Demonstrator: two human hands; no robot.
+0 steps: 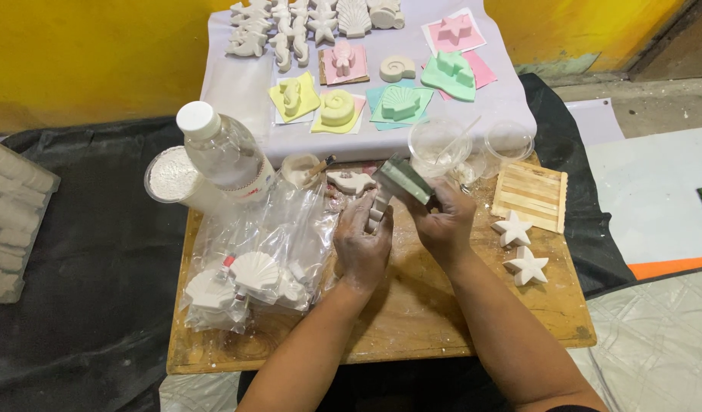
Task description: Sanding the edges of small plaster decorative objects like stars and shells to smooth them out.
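At board centre | right hand (442,217) grip on green mould (403,179) | left hand (364,240) grip on white cast (377,207) | open wood nearer.

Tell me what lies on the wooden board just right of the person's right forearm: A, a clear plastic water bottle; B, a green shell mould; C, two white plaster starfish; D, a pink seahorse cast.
C: two white plaster starfish lie on the wooden board beside the right forearm.

A small craft workshop is shown: a dusty wooden board (412,320) is laid on black sheeting, and white plaster casts (290,30) and coloured moulds (400,101) are spread at 12 o'clock.
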